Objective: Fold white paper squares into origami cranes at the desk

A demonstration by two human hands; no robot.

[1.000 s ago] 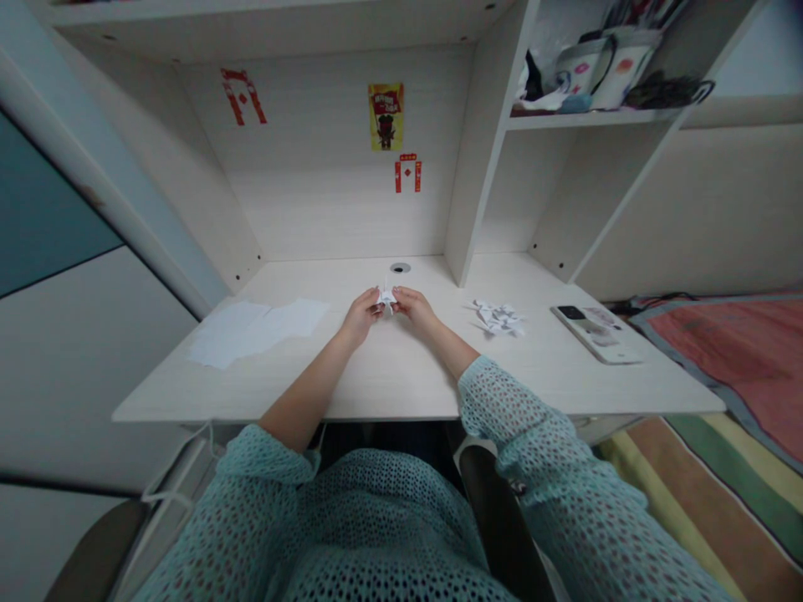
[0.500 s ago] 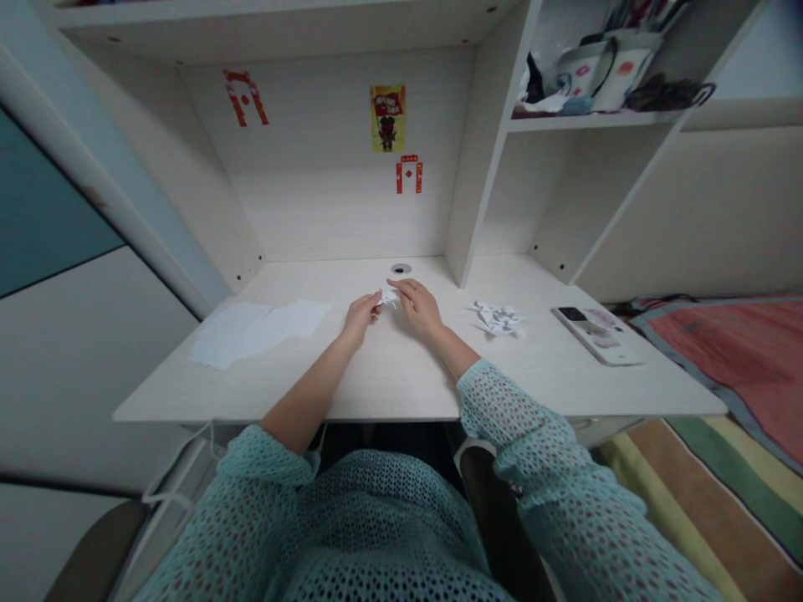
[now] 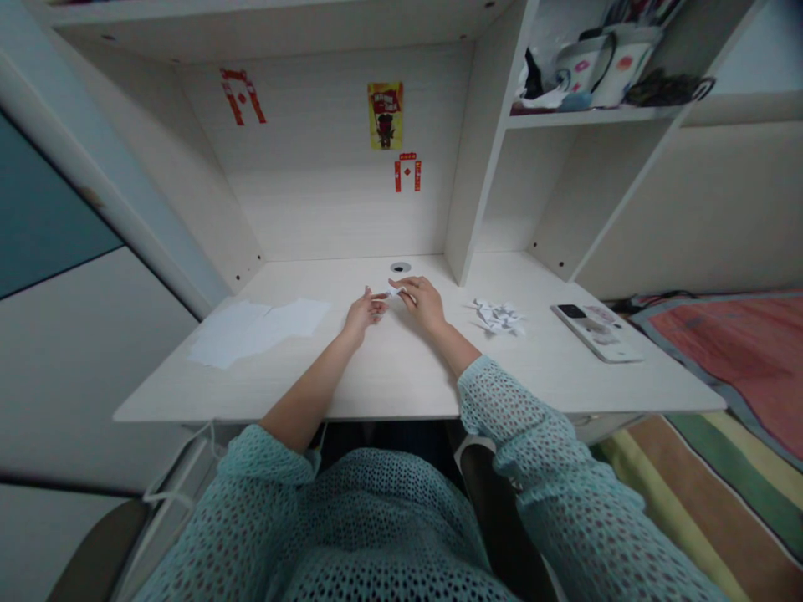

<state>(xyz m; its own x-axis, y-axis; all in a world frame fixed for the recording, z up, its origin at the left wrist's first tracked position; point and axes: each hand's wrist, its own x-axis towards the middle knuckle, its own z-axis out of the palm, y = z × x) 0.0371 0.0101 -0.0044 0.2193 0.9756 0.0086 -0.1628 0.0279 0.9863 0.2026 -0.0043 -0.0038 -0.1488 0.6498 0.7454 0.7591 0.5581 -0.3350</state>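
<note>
We find the person seated at a white laminate study desk, both forearms forward in loose teal mesh sleeves, the hands close together at the desk's centre. A small white paper piece sits between them, level with the fingertips; it is too small in this view to establish its shape. The left hand lies palm down with its fingers open and extended toward the paper, apparently not gripping anything. The right hand is curled, its thumb and forefinger brought together at the paper's right end; we judge this a light pinch, though we cannot confirm a firm grip at this resolution. This placement appears to keep the piece within reach of both hands. Loose white paper sheets lie flat left of the left hand, and a cluster of folded white paper scraps lies right of the right hand, the two groups well apart, as if sorted to either side of the working area. A smartphone rests face down farther right, near the desk's edge, beyond the scraps.
</note>
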